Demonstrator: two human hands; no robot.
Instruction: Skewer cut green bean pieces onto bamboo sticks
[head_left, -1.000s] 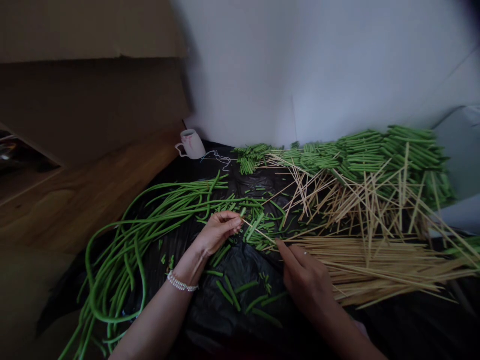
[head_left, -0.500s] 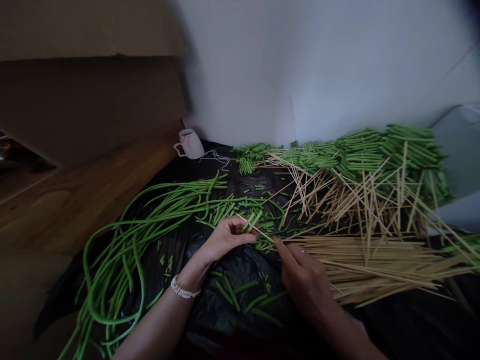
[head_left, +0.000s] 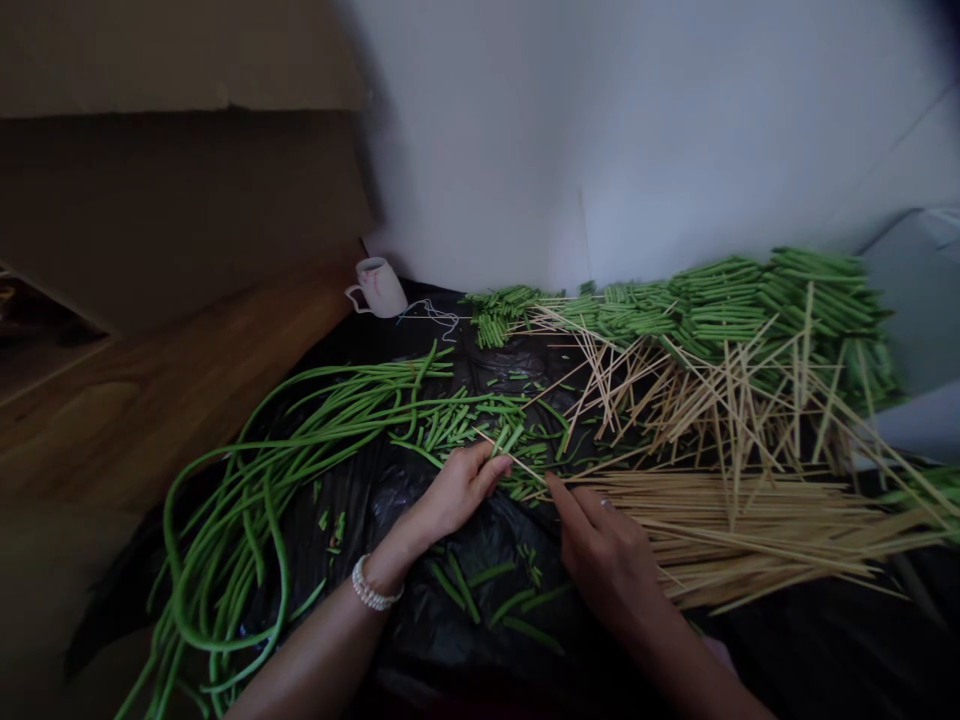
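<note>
My right hand (head_left: 600, 545) is closed on the lower right end of a thin wooden skewer (head_left: 534, 473). Short green bean pieces (head_left: 510, 437) sit across the skewer near its upper left end. Closed at these pieces is my left hand (head_left: 469, 485), thumb and fingers pressed together; a bead bracelet circles its wrist. Loose cut pieces (head_left: 450, 420) lie just behind the hands. Long uncut beans (head_left: 225, 520) curve over the left side. A bundle of bare skewers (head_left: 720, 520) lies to the right of my right hand.
Skewered bean pieces (head_left: 720, 305) are piled along the pale wall, their sticks pointing forward. A white mug (head_left: 381, 288) stands at the back left near some thin string (head_left: 442, 316). Black plastic sheeting (head_left: 420, 640) covers the surface, with wood flooring (head_left: 225, 380) at the left.
My left hand's fingers have come together, and the hand has shifted slightly at the bean pieces. My right hand stays almost in place on the skewer.
</note>
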